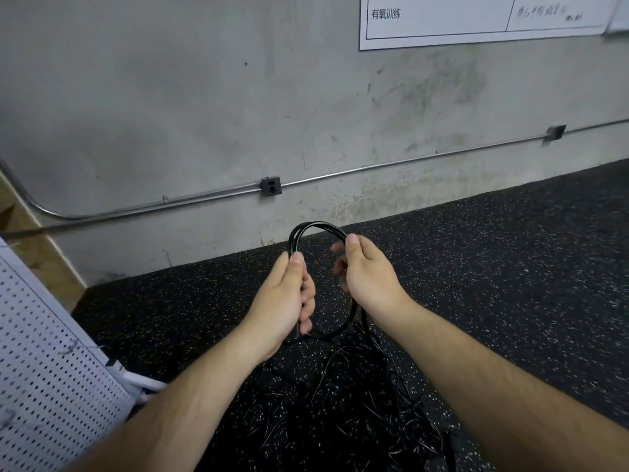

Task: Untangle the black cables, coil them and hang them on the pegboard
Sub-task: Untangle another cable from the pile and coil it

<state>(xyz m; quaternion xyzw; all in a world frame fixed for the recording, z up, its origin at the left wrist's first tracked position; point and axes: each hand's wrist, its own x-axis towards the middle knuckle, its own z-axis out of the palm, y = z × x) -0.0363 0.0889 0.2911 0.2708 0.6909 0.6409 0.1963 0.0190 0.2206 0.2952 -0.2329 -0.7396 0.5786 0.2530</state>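
While the left hand (286, 294) clasps the left side of the upright coil (316, 229) and the right hand (366, 274) pinches its top, the loose tail (365, 323) drops below to the tangled cables (357, 396) on the floor (510, 267), with the pegboard (44, 352) off left.

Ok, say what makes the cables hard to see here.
Head view: flat, dim light; the loose cable pile blends into the black speckled floor, only thin glints showing; the wide-angle lens bows the wall conduit; the coil stands out against the grey wall.
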